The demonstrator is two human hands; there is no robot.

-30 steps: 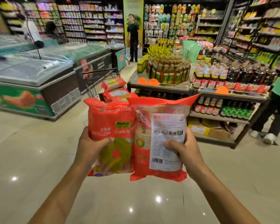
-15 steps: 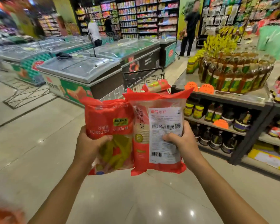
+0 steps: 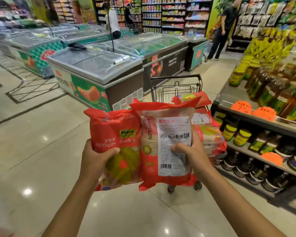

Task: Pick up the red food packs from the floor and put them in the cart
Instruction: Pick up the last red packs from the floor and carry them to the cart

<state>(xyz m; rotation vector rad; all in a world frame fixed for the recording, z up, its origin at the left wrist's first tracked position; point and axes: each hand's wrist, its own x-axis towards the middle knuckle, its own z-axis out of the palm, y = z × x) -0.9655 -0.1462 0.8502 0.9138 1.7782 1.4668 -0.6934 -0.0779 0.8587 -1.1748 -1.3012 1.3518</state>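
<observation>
Red food packs [image 3: 149,134] up off the floor [image 3: 41,151], two of them, side by side and touching, held at chest height. Spotted a freezer chest [image 3: 96,69] far left, well apart from the action. Then the left hand [image 3: 96,159]: gripped the left pack [image 3: 113,130] by its edge, thumb pressed across the front, fingers hidden behind. Next along, the right pack [image 3: 167,127], white label facing the camera, clamped the same way by the right hand [image 3: 190,151], thumb on the label. Just beyond them, the cart [image 3: 171,93], loaded with more red packs [image 3: 208,134] heaped to the rim. Farthest right, shelves of jars [image 3: 241,135] close beside the cart. Judged the job well along: pickup done for this pair, drop into the cart not yet made. Saw no packs on the visible floor; couldn't tell about the rest.
</observation>
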